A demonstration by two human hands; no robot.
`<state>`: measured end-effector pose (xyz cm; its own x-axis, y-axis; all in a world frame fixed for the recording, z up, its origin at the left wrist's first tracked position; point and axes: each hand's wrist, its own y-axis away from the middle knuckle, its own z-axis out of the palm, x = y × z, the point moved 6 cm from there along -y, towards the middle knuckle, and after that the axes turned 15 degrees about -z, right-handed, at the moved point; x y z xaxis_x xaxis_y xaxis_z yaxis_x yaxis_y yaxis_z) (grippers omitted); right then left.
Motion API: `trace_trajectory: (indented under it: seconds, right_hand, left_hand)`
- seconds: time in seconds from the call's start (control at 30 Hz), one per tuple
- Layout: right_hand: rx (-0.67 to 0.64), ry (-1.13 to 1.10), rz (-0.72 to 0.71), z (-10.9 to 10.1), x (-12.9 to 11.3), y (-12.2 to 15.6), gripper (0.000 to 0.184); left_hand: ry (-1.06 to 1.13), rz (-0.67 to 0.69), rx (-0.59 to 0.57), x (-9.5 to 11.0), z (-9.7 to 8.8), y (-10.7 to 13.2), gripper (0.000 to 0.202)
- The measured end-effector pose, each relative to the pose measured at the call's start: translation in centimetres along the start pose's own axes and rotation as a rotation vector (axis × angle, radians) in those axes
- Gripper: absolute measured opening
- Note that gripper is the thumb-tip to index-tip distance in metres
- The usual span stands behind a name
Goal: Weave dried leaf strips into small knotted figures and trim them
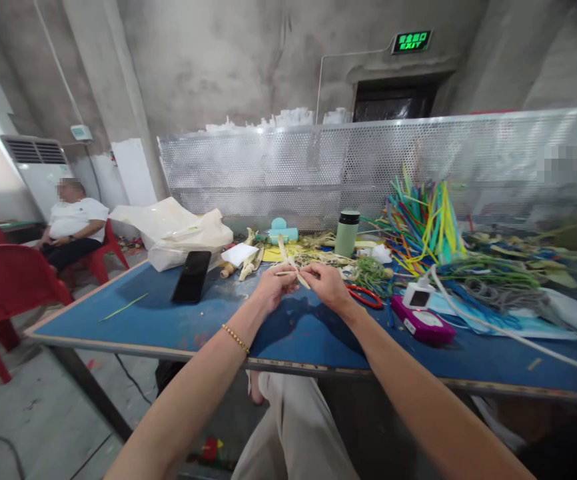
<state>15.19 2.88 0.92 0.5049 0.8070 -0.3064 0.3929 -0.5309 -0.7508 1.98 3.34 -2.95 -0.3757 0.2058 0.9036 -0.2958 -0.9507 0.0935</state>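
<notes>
Both hands meet above the middle of the blue table [163,333], their fingers pinched around pale flat strips [288,257] that cross each other. My left hand [273,288], with a beaded bracelet at its wrist, closes on the strips from the left. From the right, my right hand [327,285] pinches the same strips near where they cross. One strip end points up and away, another down between the hands. Red-handled scissors [366,297], partly hidden, lie just right of my right hand. The exact finger contact is too small to make out.
Left of my hands lie a black phone [191,277] and a white plastic bag [173,230]. Behind stands a green flask [347,235]. To the right are colourful strips [428,223], a purple box [422,320] and a white cable [498,330]. A person [76,220] sits far left.
</notes>
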Motion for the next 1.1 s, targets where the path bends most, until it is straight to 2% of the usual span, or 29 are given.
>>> trace_trajectory:
  seconds: [0.5, 0.73, 0.87, 0.97, 1.1]
  right_hand:
    - [-0.027, -0.031, -0.033, -0.2, -1.2, 0.2, 0.012]
    - [-0.065, -0.021, -0.087, 0.0, -1.5, 0.3, 0.015]
    - [-0.049, -0.033, -0.045, -0.5, -1.2, -0.1, 0.021]
    - [0.028, -0.077, 0.044, -1.4, -0.7, -0.4, 0.03]
    - [0.038, -0.325, 0.157, -1.1, -0.3, -0.3, 0.034]
  left_hand:
    - [-0.083, 0.054, 0.009, -0.3, -0.2, 0.4, 0.025]
    - [-0.097, 0.087, 0.004, -0.4, -0.3, 0.2, 0.022]
    - [-0.041, 0.084, -0.044, -0.3, 0.0, 0.2, 0.027]
    - [-0.026, 0.087, -0.093, -0.1, 0.4, 0.5, 0.029]
    - [-0.016, 0.038, -0.168, -0.2, 1.2, 0.9, 0.03]
